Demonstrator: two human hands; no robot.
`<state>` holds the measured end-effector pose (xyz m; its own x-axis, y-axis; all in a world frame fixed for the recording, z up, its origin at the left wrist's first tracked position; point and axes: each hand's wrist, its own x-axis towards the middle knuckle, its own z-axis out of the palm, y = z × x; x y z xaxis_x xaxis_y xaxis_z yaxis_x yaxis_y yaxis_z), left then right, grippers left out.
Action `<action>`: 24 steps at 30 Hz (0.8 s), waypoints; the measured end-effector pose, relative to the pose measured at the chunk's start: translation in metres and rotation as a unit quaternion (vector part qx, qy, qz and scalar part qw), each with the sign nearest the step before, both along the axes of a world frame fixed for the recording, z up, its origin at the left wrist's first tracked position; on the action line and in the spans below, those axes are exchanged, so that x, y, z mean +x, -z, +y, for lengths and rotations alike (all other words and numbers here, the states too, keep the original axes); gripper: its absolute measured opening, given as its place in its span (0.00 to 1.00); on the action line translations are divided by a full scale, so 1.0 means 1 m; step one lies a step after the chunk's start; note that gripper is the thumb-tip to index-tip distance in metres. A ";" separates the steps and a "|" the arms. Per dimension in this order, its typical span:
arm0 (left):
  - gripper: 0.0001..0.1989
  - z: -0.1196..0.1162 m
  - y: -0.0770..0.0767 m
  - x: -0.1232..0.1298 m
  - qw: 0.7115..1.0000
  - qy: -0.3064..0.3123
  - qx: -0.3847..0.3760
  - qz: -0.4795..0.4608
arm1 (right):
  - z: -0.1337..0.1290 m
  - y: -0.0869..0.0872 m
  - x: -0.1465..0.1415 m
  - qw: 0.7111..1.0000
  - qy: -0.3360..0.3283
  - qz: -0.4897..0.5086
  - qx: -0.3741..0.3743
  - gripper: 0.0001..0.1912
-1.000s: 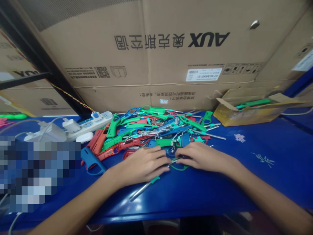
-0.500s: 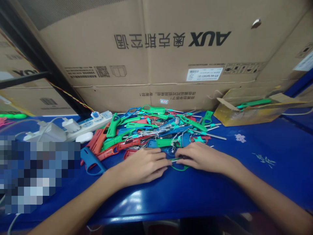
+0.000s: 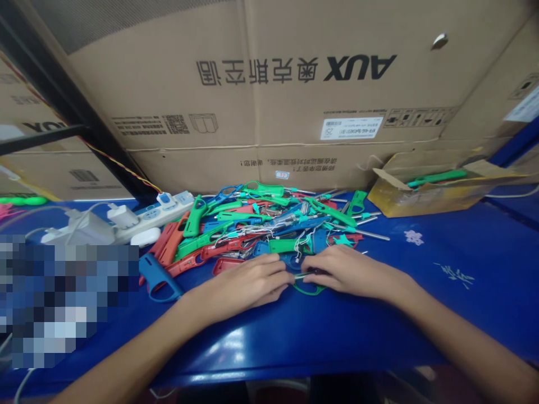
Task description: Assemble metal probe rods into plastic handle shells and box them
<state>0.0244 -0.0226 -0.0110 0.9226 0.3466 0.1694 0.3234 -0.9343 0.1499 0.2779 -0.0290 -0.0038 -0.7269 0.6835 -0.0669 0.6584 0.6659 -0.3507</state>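
Just in front of the pile, my two hands meet over a green lighter casing (image 3: 310, 289), whose looped part shows below the fingers. My left hand (image 3: 255, 282) closes its fingertips on the casing's left end, which they mostly cover. My right hand (image 3: 347, 271) pinches a small dark piece (image 3: 319, 271) against the casing; what kind of piece it is I cannot make out. Behind the hands lies a heap of stick-lighter parts: green casings (image 3: 330, 211), red casings (image 3: 227, 248), metal tubes and thin white wires. A blue casing (image 3: 156, 275) rests left of my left forearm.
A white power strip (image 3: 147, 215) with plugged-in chargers stands at left, near a blurred-out patch. An open carton (image 3: 421, 199) holding green parts sits at back right. A big cardboard box (image 3: 269, 123) walls off the back of the blue table (image 3: 261, 348).
My left hand has shifted very slightly and its fingers are drawn in a little closer together. My right hand and the pile look the same.
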 end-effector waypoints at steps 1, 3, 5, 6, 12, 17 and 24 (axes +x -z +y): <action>0.11 0.000 0.000 0.000 1.000 0.000 0.002 0.002 | 0.000 0.000 0.000 1.000 0.000 -0.002 -0.001 0.10; 0.11 0.001 -0.001 0.000 1.000 0.002 0.012 0.009 | 0.000 0.000 0.000 1.000 0.001 -0.009 0.000 0.10; 0.12 0.001 -0.001 0.000 1.000 0.001 0.023 0.014 | 0.000 -0.001 -0.001 1.000 0.002 -0.014 0.004 0.10; 0.12 0.002 -0.001 -0.001 1.000 -0.004 0.026 0.012 | 0.000 -0.001 -0.001 1.000 0.003 -0.014 0.007 0.10; 0.09 0.002 -0.001 -0.001 0.999 -0.033 0.018 0.002 | -0.001 -0.003 -0.001 1.000 0.005 -0.017 0.003 0.09; 0.08 0.000 -0.002 -0.001 0.999 -0.052 -0.001 0.004 | 0.000 -0.001 0.000 1.000 0.002 -0.009 0.009 0.10; 0.10 0.000 -0.001 -0.001 0.997 -0.065 -0.031 -0.023 | -0.001 -0.003 -0.001 1.000 0.001 -0.013 0.004 0.10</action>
